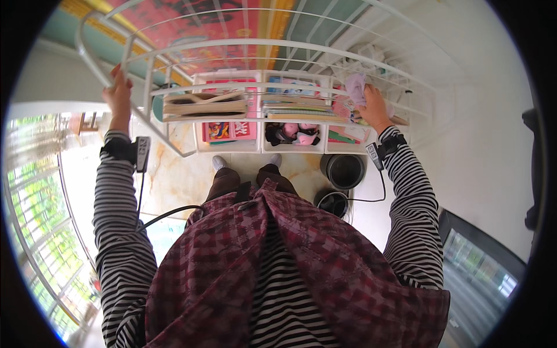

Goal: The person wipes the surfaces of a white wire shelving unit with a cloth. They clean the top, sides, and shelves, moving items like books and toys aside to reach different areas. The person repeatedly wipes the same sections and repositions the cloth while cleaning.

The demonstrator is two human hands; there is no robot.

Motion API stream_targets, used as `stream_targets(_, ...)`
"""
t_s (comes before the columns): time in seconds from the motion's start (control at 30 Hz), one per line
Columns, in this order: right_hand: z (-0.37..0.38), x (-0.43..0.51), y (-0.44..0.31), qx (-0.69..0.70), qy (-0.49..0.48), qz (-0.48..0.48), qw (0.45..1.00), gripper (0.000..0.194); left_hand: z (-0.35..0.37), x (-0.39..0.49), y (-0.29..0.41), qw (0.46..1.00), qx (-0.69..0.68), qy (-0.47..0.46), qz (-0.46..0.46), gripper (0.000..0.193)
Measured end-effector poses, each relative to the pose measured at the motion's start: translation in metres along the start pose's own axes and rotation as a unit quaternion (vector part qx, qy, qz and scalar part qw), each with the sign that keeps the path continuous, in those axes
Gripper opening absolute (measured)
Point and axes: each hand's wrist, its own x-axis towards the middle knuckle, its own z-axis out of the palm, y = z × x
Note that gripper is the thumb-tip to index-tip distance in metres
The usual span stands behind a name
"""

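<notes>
A white metal wire rack (243, 42) spans the space before me. My left hand (117, 95) is at its left end, with the fingers around the white tubing. My right hand (374, 106) grips a crumpled pale lilac cloth (357, 87) against the rack's right part; whether the cloth touches a wire is hard to tell. Seen through the wires, books with their page edges up (204, 106) lie on the left. A stack of notebooks (300, 108) sits beside them in the middle.
Below are white plastic bins (261, 145), one holding pink and black items (296, 132). Two dark round bins (343, 172) (333, 202) stand on the marble-look floor (167, 174) near my feet. A red poster (182, 26) is behind the rack. A dark-framed screen or glass panel (483, 256) is at right.
</notes>
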Motion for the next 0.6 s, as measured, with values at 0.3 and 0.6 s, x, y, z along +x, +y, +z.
stream_targets(0.3, 0.042, 0.063, -0.143, 0.025, -0.008, -0.111, 0.993, 0.052, 0.015, -0.005, 0.000, 0.998, -0.056, 0.006, 0.020, 0.027)
stream_targets(0.6, 0.077, 0.125, -0.264, 0.096, -0.031, -0.205, 0.974, 0.054, 0.025, -0.013, 0.007, 0.997, 0.034, 0.030, 0.065, 0.022)
